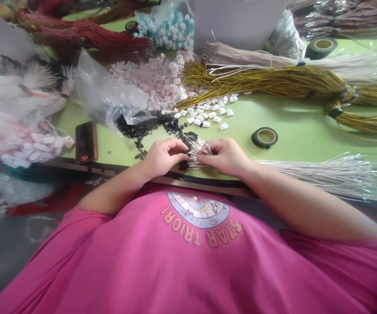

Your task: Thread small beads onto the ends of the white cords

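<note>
A bundle of white wires (319, 172) lies along the near edge of the table. My right hand (226, 155) grips it close to its left end, thumb and fingers closed around the strands. The wire ends fan out to the left, and several carry small black plastic pieces (191, 136). At those ends is my left hand (162, 159), its thumb and fingertips curled in a pinch. What sits between the left fingertips is too small to make out. Loose black plastic pieces (139, 128) are heaped just beyond the left hand.
White connector housings (204, 115) are spread behind the hands, beside a clear plastic bag (106, 87). A phone (86, 141) lies left, a black tape roll (265, 137) right. Yellow wire bundles (273, 83) cross the back right; red wires (87, 37) lie back left.
</note>
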Available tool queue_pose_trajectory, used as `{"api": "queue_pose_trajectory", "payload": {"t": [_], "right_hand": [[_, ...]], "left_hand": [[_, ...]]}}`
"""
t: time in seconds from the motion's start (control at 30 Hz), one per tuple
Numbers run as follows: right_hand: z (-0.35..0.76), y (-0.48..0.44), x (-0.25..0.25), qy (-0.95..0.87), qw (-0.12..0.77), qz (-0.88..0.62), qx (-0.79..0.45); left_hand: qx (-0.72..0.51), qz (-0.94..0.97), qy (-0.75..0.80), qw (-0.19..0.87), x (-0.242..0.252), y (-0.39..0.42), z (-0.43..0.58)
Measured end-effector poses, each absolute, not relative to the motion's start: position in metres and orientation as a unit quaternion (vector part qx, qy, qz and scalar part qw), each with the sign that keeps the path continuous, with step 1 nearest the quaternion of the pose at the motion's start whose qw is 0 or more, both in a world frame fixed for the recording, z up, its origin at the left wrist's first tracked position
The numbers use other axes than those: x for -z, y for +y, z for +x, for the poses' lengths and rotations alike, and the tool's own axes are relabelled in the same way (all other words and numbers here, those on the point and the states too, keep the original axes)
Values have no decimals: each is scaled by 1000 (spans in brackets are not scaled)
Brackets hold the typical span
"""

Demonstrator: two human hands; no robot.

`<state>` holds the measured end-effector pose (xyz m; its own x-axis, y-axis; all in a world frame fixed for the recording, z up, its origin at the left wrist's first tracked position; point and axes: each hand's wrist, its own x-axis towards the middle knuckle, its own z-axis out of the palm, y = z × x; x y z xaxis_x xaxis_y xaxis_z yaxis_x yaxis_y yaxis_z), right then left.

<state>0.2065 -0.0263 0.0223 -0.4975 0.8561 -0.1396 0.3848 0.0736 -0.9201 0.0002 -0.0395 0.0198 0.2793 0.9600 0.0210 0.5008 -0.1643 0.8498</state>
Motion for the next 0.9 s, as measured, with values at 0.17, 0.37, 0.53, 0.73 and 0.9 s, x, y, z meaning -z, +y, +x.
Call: {"api": "queue_pose_trajectory", "payload": {"t": [0.17,0.37,0.53,0.73,0.9], "right_hand": [[204,-28,-22,-703,221,-464,-492],[204,-27,-23,-713,220,-476,-465],[203,-27,-21,-714,221,-482,-457],[203,-26,-23,-717,223,-456,-478],[203,-28,-21,-715,230,-450,-483]], "left_hand": [[-314,690,508,410,-14,-38,5],[-312,672,519,426,-16,-39,10],[-319,664,531,420,-15,-41,11],[-320,658,530,428,-14,-41,16],[-320,663,523,430,-14,-43,21]]}}
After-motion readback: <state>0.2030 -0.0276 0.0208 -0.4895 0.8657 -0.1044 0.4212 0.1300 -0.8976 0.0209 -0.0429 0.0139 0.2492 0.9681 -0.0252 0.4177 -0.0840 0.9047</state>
